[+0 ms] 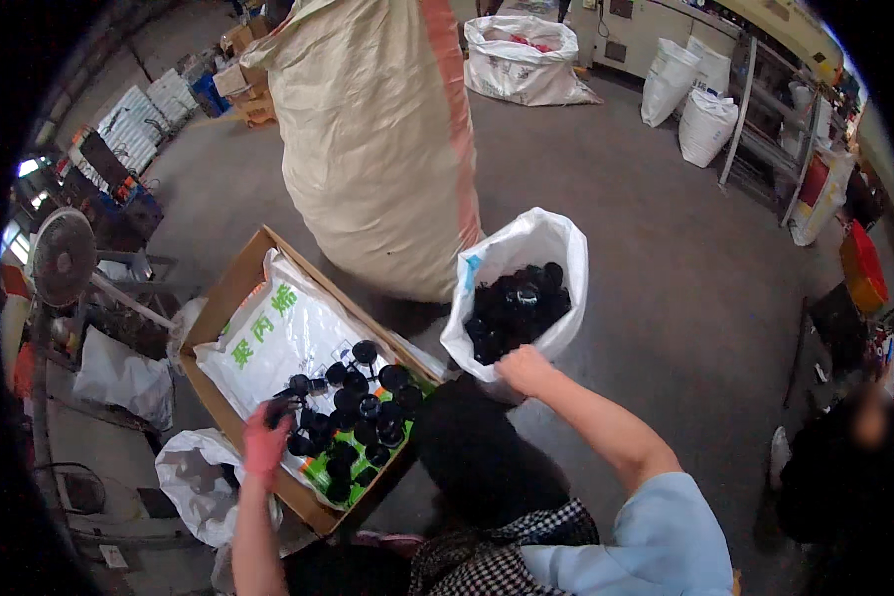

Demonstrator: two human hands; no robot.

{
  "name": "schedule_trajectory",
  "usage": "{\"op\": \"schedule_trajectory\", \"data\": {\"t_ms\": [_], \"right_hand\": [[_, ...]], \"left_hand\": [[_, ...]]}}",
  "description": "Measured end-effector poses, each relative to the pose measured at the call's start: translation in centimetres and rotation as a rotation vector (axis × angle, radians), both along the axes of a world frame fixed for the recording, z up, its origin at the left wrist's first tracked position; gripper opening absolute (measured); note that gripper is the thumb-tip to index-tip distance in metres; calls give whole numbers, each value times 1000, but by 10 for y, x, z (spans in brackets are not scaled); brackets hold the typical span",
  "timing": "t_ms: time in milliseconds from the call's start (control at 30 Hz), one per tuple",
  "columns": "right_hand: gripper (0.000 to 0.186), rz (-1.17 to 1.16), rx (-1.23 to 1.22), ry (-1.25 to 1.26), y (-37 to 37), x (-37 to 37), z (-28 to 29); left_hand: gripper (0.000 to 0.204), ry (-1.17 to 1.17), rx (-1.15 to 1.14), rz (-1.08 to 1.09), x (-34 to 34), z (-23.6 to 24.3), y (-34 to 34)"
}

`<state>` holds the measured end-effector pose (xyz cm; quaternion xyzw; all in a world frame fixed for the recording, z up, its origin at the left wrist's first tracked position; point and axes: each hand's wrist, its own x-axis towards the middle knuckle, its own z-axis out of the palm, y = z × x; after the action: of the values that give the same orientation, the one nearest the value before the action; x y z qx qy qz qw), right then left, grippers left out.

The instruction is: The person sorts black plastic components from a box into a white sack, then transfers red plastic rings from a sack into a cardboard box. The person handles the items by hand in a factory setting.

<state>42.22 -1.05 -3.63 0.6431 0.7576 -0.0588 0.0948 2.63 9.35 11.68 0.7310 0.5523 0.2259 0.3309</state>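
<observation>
My left hand (265, 434), in a pink glove, is closed on a black plastic piece (283, 407) at the left side of an open cardboard box (214, 387). Inside the box, many small black round plastic parts (370, 407) lie on a white and green printed bag (258, 338). My bare right hand (520, 372) is closed on the near rim of an upright white sack (573, 248), which holds a heap of similar black parts (517, 308).
A large beige sack (368, 159) stands beyond the box. A white bag (194, 482) lies at its left. A fan (62, 253) stands farther left. More sacks (705, 124), a metal rack (765, 139) and machinery line the back. A seated person (829, 477) is at the lower right.
</observation>
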Motion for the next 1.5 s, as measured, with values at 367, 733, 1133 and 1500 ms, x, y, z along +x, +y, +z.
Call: {"op": "schedule_trajectory", "data": {"t_ms": [367,733,1133,1500], "right_hand": [[22,-362,598,231,47,116,70],[37,-624,691,480,154,189,36],[33,-360,451,468,124,60,87],[19,603,255,844,61,-251,114]], "left_hand": [[58,722,-117,-780,275,-105,31],[46,540,-62,-582,249,-142,47],[33,89,86,-65,78,-37,-37],[39,80,-188,-75,-51,-126,-113]]}}
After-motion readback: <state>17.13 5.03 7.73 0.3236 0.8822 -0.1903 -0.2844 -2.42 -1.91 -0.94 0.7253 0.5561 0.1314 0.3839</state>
